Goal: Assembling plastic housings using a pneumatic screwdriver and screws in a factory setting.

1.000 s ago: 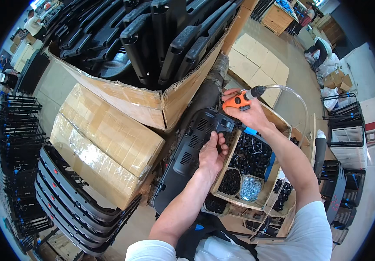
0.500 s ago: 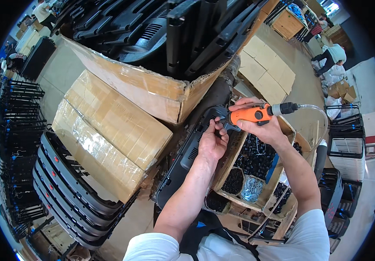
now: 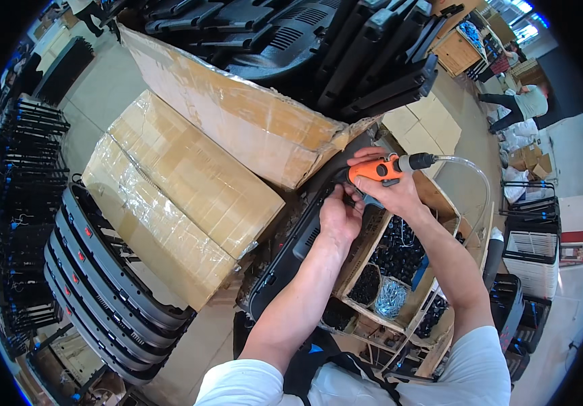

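My right hand (image 3: 400, 196) is wrapped round an orange air screwdriver (image 3: 372, 169), with a clear hose (image 3: 477, 177) running from its back end. The driver's front end points left, over a long black plastic panel (image 3: 278, 277) lying in front of me. Beside that front end my left hand (image 3: 340, 216) is closed, thumb and fingers pinched together low at the panel. Whatever sits between those fingertips is too small and hidden to tell. To the right of the panel, a wooden parts box (image 3: 430, 193) holds silver screws (image 3: 391, 298), black screws (image 3: 364, 284) and black plastic parts (image 3: 400, 250).
A large open carton (image 3: 264, 128) full of black plastic parts stands ahead. Left of the panel is a taped cardboard box (image 3: 163, 196). Curved grey-black panels (image 3: 112, 298) are stacked at lower left, near racked black frames (image 3: 21, 223). A person (image 3: 528, 105) bends at far right.
Both hands and the screwdriver have shifted slightly left in the view, the driver's front end closer to the panel's far part. The view itself has also shifted a little.
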The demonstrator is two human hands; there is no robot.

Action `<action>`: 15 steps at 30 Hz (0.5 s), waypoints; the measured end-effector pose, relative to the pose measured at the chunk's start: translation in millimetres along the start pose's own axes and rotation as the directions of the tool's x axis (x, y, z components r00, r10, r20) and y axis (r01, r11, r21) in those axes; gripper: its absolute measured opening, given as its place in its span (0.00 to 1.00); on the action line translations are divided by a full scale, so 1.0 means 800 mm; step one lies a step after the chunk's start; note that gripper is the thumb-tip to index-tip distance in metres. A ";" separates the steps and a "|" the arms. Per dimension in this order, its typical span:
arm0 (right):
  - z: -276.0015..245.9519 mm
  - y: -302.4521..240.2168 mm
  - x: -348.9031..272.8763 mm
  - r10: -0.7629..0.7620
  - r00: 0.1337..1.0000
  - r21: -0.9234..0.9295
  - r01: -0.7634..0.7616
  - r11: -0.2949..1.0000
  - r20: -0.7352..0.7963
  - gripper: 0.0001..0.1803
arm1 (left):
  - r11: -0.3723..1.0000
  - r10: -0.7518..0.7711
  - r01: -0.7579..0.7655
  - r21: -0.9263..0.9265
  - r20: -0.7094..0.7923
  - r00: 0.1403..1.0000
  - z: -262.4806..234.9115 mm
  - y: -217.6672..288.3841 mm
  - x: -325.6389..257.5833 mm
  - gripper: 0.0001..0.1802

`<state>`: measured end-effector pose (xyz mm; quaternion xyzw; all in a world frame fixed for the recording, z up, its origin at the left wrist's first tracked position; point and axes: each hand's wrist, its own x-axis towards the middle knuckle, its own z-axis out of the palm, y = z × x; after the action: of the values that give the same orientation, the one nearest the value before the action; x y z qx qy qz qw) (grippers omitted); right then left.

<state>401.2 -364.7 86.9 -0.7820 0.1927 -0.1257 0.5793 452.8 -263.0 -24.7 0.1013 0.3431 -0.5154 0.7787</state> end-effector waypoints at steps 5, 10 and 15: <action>-0.001 0.006 0.001 -0.003 1.000 -0.015 0.003 1.000 0.001 0.21 | 0.961 -0.109 0.115 0.250 -0.037 0.993 -0.028 -0.025 -0.061 0.11; 0.007 -0.014 0.004 0.020 1.000 -0.042 -0.019 0.999 0.011 0.24 | 0.928 -0.019 0.050 0.370 -0.087 0.996 -0.043 -0.023 -0.090 0.15; 0.006 -0.019 0.009 0.018 1.000 -0.106 -0.019 0.994 -0.014 0.27 | 0.917 0.034 -0.031 0.397 -0.002 0.999 -0.041 -0.002 -0.093 0.15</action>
<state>412.3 -359.9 99.7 -0.8091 0.2102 -0.1151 0.5365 420.0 -192.2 -1.0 0.2649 0.2331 -0.5608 0.7490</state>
